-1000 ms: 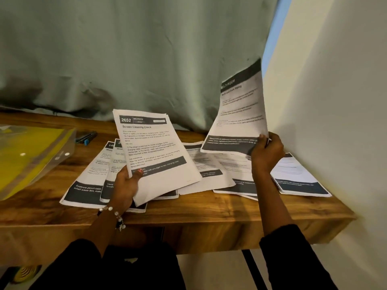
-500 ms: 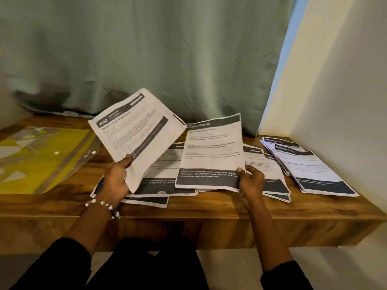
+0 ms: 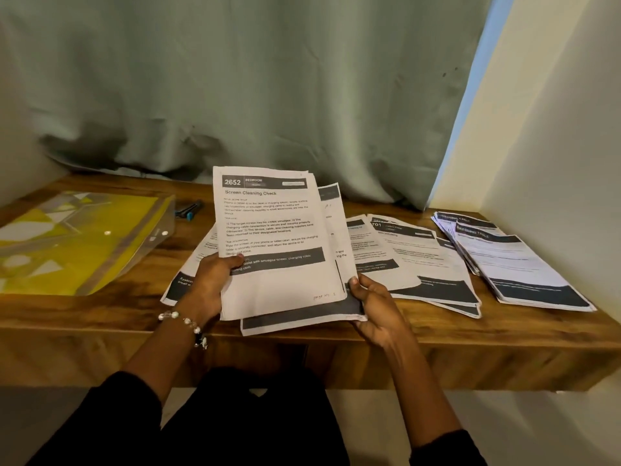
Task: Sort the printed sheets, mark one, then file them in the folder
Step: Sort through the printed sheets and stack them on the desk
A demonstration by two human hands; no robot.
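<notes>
My left hand (image 3: 210, 280) grips the printed sheet headed "2652 Screen Cleaning Check" (image 3: 275, 237) by its left edge, thumb on its face. Behind it lies a second sheet (image 3: 302, 319), and my right hand (image 3: 373, 304) holds that sheet's lower right corner, thumb on top. Both sheets are raised a little above the wooden desk (image 3: 100, 317). More loose printed sheets (image 3: 413, 260) fan out on the desk to the right, and a neat stack (image 3: 517, 264) lies at the far right. The yellow clear-fronted folder (image 3: 74, 243) lies at the left.
A blue-tipped pen (image 3: 190, 210) lies beside the folder near the back. A grey-green curtain (image 3: 252, 85) hangs behind the desk. A white wall (image 3: 554, 136) closes off the right side. More sheets (image 3: 181, 284) lie under my left wrist.
My left hand swung its sheet upright and to the middle. My right hand brought its sheet in behind the left one, so the two now overlap.
</notes>
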